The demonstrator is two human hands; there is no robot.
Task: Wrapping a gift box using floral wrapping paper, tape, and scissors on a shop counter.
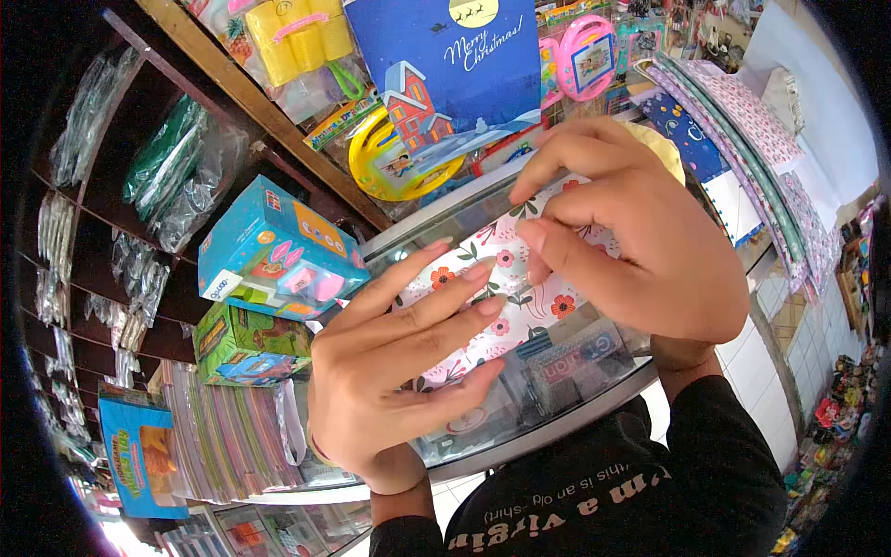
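A flat package in white paper with red and pink flowers (505, 313) lies before me over a glass counter. My left hand (390, 355) holds it at the left end, fingers spread across its top. At the other end my right hand (626, 230) has its thumb and bent fingers on the paper, close to a shiny strip that looks like clear tape. The right hand covers that end of the package, so its edge there is hidden.
The glass counter (480, 411) has a metal rim. A blue toy box (292, 257) stands on a green box (250, 344) at left. Stacked paper bags (230, 432) lie below them. A blue Christmas bag (473, 83) is ahead; wrapping paper sheets (759, 132) drape at right.
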